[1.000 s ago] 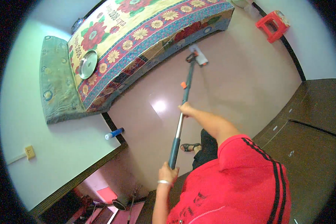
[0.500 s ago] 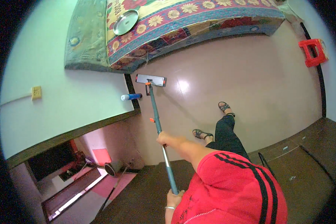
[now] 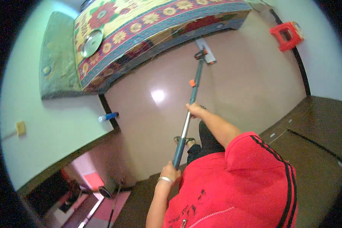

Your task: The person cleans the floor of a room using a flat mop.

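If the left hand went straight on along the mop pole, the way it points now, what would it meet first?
Probably the right hand, which grips the same pole nearer the mop head; depth along that line is hard to judge.

a room in a home, most likely a bedroom, is shown. this is indicated by a long low bed draped with a yellow, red and blue flowered cloth (image 3: 151, 18), from under which a padded grey-green mattress (image 3: 59, 62) is left exposed; a shiny round metal plate (image 3: 92, 43) is rested on top. a red plastic stool (image 3: 288, 46), a square cream wall socket (image 3: 21, 128) and a grey long-handled flat mop (image 3: 199, 70) are also seen.
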